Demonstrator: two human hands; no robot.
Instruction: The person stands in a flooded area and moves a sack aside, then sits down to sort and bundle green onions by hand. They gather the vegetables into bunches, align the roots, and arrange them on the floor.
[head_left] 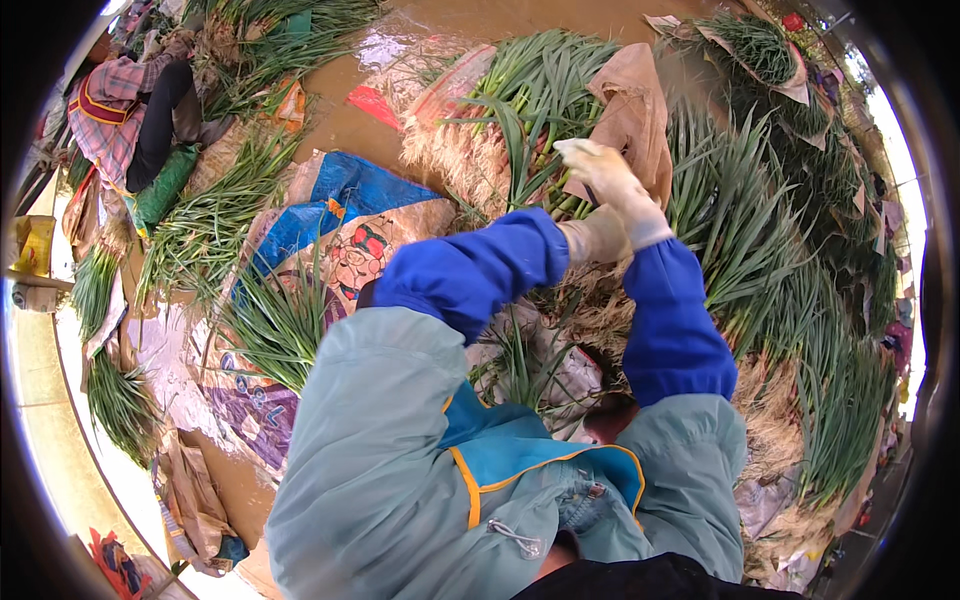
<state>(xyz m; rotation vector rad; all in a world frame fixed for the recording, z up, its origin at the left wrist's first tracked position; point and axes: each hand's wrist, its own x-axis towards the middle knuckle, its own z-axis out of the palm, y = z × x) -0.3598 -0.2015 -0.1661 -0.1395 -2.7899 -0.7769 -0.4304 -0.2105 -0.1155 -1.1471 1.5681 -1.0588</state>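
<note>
Both my hands wear pale, soiled work gloves, and blue sleeves cover my forearms. My right hand [605,175] reaches over a pile of green onions [545,85], its fingers stretched out to the left with nothing visible in them. Just below it, my left hand [597,236] crosses behind the right wrist, and its fingers are hidden. Green onion stems [570,207] show right beside the left hand. A brown sack [632,110] lies folded behind my right hand. Pale, bushy roots [465,165] stick out from the pile's left side.
A long bank of green onions [745,240] runs down the right. At left, a blue-and-tan printed sack [365,215] lies on wet brown ground [420,20]. Loose green onions [275,325] rest on it. Another person [125,110] crouches at the far left among more bundles.
</note>
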